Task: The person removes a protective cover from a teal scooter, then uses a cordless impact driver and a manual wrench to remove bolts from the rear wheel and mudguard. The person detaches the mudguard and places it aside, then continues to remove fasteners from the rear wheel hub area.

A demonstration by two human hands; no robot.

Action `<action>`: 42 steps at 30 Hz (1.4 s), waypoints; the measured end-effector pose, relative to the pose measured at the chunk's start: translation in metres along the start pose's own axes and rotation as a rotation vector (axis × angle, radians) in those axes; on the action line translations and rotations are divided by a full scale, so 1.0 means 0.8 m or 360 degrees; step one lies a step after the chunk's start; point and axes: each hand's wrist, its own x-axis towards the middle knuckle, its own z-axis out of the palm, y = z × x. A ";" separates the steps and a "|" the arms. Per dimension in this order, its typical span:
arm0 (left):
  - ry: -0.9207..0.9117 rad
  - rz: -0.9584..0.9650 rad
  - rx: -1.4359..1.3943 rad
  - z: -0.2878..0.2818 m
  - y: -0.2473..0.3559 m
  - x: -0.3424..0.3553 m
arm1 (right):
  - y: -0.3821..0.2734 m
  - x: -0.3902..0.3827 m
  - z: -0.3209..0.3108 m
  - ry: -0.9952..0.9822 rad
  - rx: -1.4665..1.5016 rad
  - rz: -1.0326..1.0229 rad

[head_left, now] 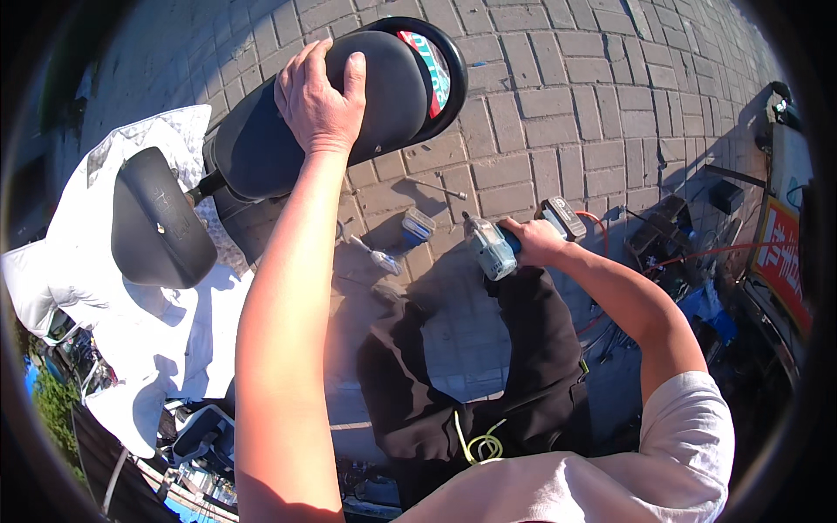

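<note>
My left hand (323, 103) lies palm down on the black padded seat (385, 96) of what looks like a scooter, its fingers stretched out and holding nothing. At the seat's far end is a curved black rail (455, 70), with a red, white and teal panel inside it. My right hand (538, 242) is wrapped round the handle of a teal and grey cordless impact wrench (491, 247), held above my right knee. Its battery (562, 218) sticks out on the right, and its nose points away from me, toward the paving.
A second black pad (164, 218) stands on the left against a white quilted cover (96, 301). On the paving (545, 131) lie a thin metal rod (436, 187), a small blue-and-clear box (418, 227) and a blue-and-white tool (377, 256). An orange hose (697, 254) and dark clutter lie right.
</note>
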 end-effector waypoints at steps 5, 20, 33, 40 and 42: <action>-0.0017 0.0098 0.0171 -0.009 0.013 0.004 | 0.033 -0.090 -0.016 0.0104 0.0438 0.0286; -0.0124 0.0154 0.0242 -0.012 0.017 0.007 | 0.065 -0.233 0.015 0.0312 0.1216 0.0988; -0.0222 0.0012 0.0240 -0.023 0.026 0.013 | 0.019 -0.202 -0.245 0.0246 0.0730 0.0830; -0.0359 -0.0128 0.0161 -0.031 0.027 0.021 | 0.058 -0.135 -0.407 0.0302 0.0440 0.0440; -0.0375 -0.0187 0.0081 -0.034 0.026 0.025 | 0.066 -0.103 -0.459 0.0364 0.0448 0.0222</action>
